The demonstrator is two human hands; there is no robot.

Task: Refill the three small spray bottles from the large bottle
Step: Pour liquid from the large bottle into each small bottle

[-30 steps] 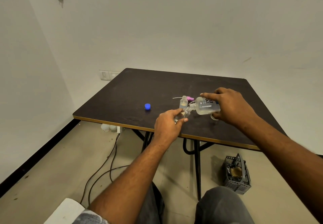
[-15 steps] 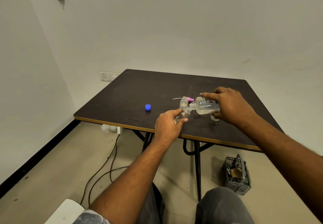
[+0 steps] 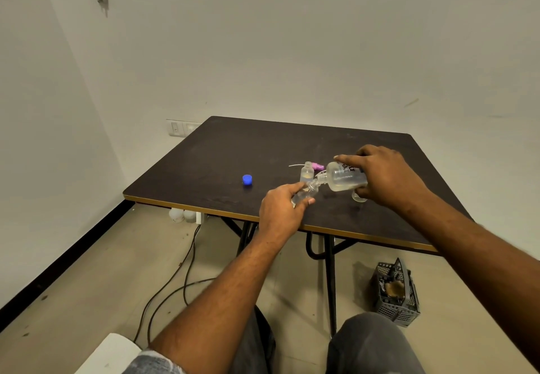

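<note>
My right hand (image 3: 388, 178) grips the large clear bottle (image 3: 344, 176), tipped on its side with its open mouth pointing left. My left hand (image 3: 280, 213) holds a small clear spray bottle (image 3: 306, 194) tilted, its neck touching the large bottle's mouth. A second small bottle (image 3: 307, 172) stands upright and uncapped just behind. A pink spray head (image 3: 317, 166) with a white tube lies on the table beside it. A third clear piece (image 3: 358, 197) peeks out under my right hand, mostly hidden. The blue cap (image 3: 247, 179) lies to the left.
All of this is on a dark brown table (image 3: 233, 151) with a gold front edge. On the floor lie black cables (image 3: 175, 280) at the left and a grey plastic basket (image 3: 396, 292) at the right. White walls close in behind and on the left.
Both hands hold the same pose with the large bottle tipped into the small one. Only the camera has shifted slightly.
</note>
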